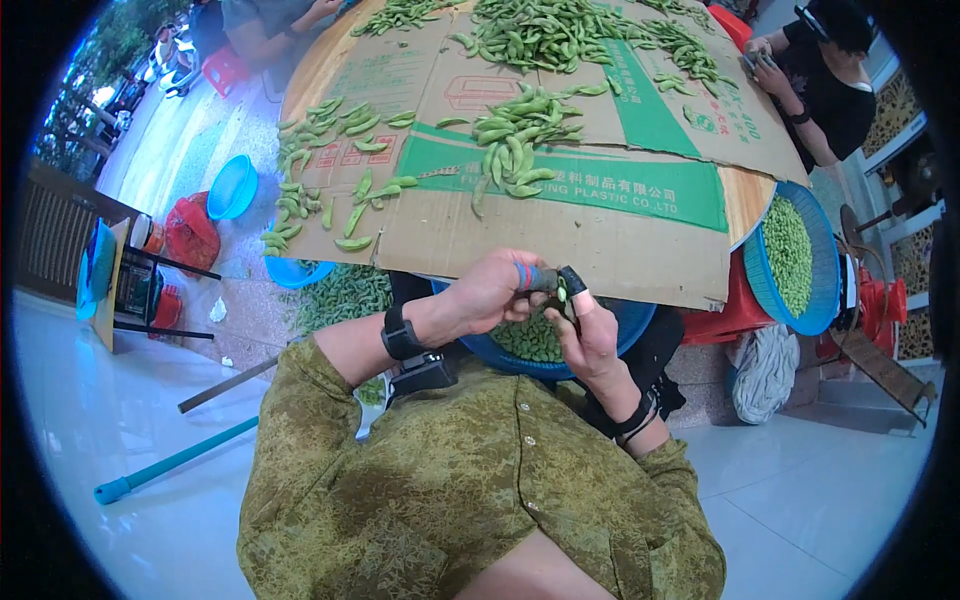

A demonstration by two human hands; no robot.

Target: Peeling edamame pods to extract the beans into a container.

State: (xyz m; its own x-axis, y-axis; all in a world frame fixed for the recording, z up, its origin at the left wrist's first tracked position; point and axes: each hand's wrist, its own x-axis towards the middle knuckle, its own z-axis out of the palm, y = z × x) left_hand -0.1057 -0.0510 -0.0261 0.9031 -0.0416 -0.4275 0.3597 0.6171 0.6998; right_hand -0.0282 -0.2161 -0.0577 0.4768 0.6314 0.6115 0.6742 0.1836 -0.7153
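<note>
My left hand and my right hand meet in front of me, just past the cardboard's near edge. Both are closed around a small green bean pod, pinched at the fingertips; part of it is hidden by my fingers. Wraps cover some fingertips on each hand. Right below my hands, a blue basin in my lap holds green shelled beans. On the cardboard ahead lies a pile of whole bean pods, with more pods scattered to the left.
A larger pod heap lies farther back on the table. A blue basket of shelled beans stands at the right, near a co-worker. Pods cover the floor at left, near a teal pole. Another person sits far left.
</note>
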